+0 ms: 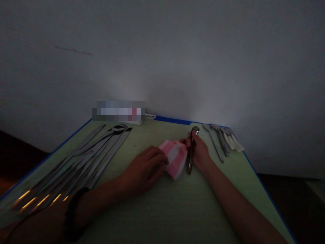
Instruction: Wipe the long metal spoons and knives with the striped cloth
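Note:
My left hand [146,166] lies on the green table [162,206], its curled fingers pressing on the left edge of a pink and white striped cloth [175,157]. My right hand [199,149] is closed round a metal spoon [191,152], which points away from me with its bowl near the wall and its handle next to the cloth. The scene is dim.
Several long metal utensils [86,159] lie side by side on the left of the table. Several spoons [223,139], some with white handles, lie at the right rear. A blurred box [118,112] stands against the white wall. The table has a blue edge.

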A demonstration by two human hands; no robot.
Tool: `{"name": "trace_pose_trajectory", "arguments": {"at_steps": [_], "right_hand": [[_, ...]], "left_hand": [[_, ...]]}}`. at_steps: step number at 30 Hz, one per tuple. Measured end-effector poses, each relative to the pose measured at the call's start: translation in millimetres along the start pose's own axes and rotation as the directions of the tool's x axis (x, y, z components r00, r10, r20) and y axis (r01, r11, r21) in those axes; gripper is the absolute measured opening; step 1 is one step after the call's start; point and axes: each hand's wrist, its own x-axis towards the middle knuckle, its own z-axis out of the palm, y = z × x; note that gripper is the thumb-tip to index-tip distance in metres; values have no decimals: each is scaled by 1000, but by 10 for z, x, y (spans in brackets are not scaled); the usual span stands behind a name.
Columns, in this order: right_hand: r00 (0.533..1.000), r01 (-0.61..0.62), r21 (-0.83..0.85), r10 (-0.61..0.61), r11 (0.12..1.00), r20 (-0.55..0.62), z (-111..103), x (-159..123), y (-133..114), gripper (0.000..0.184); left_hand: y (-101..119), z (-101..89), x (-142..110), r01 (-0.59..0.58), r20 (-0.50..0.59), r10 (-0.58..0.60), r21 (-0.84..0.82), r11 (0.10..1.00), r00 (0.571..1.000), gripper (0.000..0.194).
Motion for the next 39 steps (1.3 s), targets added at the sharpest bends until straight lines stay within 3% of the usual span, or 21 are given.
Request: {"name": "trace_pose_trajectory", "arguments": {"at_steps": [3, 6, 7, 9, 12, 15, 19, 24, 30, 39], "right_hand": [[997, 40, -87, -45, 995, -55, -20, 17, -33, 33], [992, 73, -414, -110, 907, -67, -92, 47, -82, 31], [988, 94, -568, -145, 818, -46, -121, 55, -106, 32], [973, 175, -823, -222, 540, 62, -174, 69, -164, 34], [943, 282, -949, -225, 140, 247, -244, 94, -252, 42], [952, 229, -972, -196, -53, 235, -306, 126, -308, 50], [965, 146, -976, -195, -160, 176, -359, 139, -394, 54], [979, 126, -941, -112, -314, 169, -347, 61, -564, 32], [997, 58, -907, -30, -417, 77, -301, -19, -571, 19], [980, -68, -859, -197, -507, 39, -535, 113, -514, 20]], "left_hand": [[-33, 48, 8, -41, 48, 38, 64, 997, 998, 25], [-65, 97, -5, -57, 103, 48, 85, 995, 994, 35], [-73, 110, -12, -55, 109, 45, 87, 995, 993, 37], [-84, 128, -21, -46, 119, 35, 92, 995, 992, 39], [-86, 134, -25, -41, 112, 30, 102, 994, 993, 39], [-81, 124, -21, -50, 122, 38, 103, 993, 992, 39], [-77, 114, -17, -50, 124, 38, 95, 994, 992, 39], [-82, 126, -18, -51, 102, 41, 91, 995, 994, 40], [-85, 128, -18, -59, 105, 49, 91, 994, 993, 41], [-84, 116, -11, -63, 98, 55, 84, 994, 994, 39]]}}
